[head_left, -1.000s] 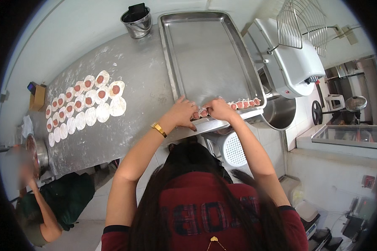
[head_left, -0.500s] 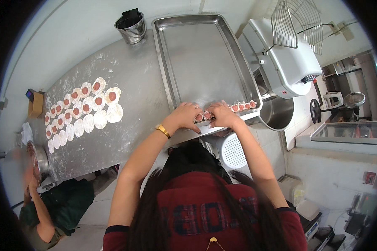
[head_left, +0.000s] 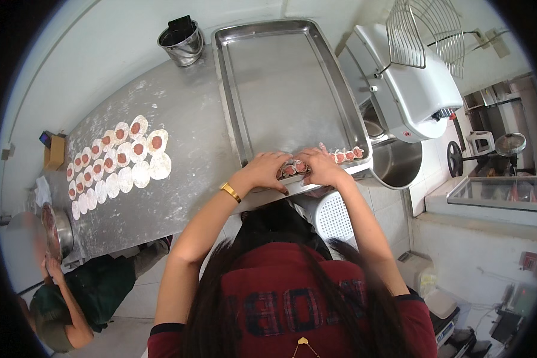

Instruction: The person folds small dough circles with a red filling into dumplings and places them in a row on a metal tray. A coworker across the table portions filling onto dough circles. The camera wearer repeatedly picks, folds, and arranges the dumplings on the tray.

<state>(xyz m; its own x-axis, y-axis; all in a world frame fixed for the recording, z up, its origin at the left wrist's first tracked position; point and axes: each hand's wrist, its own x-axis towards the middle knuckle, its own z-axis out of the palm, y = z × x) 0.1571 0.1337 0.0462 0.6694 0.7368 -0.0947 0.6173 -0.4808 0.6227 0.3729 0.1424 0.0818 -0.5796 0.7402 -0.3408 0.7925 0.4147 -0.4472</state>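
Note:
Along the near edge of a large metal tray point(head_left: 237, 122), my left hand point(head_left: 265, 172) and my right hand point(head_left: 322, 169) rest with fingers curled at either end of a short cluster of open-topped dumplings point(head_left: 293, 167). Pink filling shows in their tops. My fingers press in on the cluster from both sides and partly hide it. Just past my right hand, more dumplings point(head_left: 347, 155) stand in a row against the tray's near right corner. A gold watch point(head_left: 230, 191) is on my left wrist.
Rows of round wrappers point(head_left: 160, 166) lie left on the floured steel table point(head_left: 185, 125), many with filling. A small metal bucket point(head_left: 184, 49) stands behind. At the far left, a co-worker's hands point(head_left: 52, 269) are by a metal bowl point(head_left: 64, 232). A white mixer point(head_left: 409, 89) stands right.
My hands sit slightly lower in the picture, and more of the dumplings shows between them. The co-worker's hands have moved lower beside the bowl. The whole view has shifted slightly.

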